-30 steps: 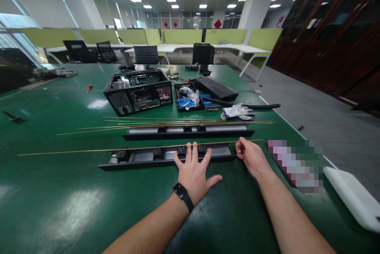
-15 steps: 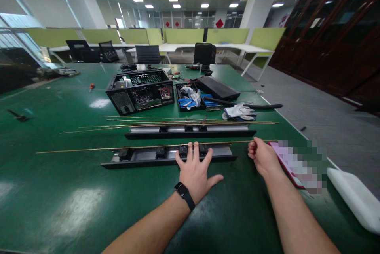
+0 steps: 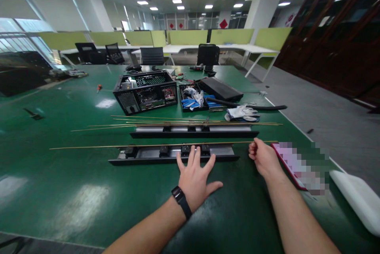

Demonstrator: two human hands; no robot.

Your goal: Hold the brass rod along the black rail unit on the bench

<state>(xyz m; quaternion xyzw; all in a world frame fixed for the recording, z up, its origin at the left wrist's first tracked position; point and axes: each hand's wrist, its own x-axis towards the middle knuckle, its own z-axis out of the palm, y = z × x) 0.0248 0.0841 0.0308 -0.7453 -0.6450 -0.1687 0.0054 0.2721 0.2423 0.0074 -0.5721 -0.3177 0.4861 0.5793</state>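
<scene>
A long thin brass-coloured rod (image 3: 89, 147) runs across the near black-and-grey channel rail (image 3: 175, 162), along its far side. My right hand (image 3: 263, 158) is closed in a pinch on this rod near its right end, beyond the rail. My left hand (image 3: 193, 177) has its fingers spread, palm down, over the rail's front edge. Its fingertips lie in front of the small black blocks (image 3: 185, 150) in the rail; whether they touch these I cannot tell. Several similar rods (image 3: 97, 129) lie loosely across a second rail (image 3: 192, 134) just behind.
Behind the rails stand an open black computer case (image 3: 145, 95), a box of blue-and-white gloves (image 3: 192, 99), a flat black panel (image 3: 221, 88) and more gloves (image 3: 242, 112). On the right are a red-edged flat item (image 3: 291, 167), partly blurred, and a white object (image 3: 356, 200).
My left hand has drawn back slightly toward me, its fingertips now just short of the rod. My right hand keeps its pinch. The whole view has shifted a little.
</scene>
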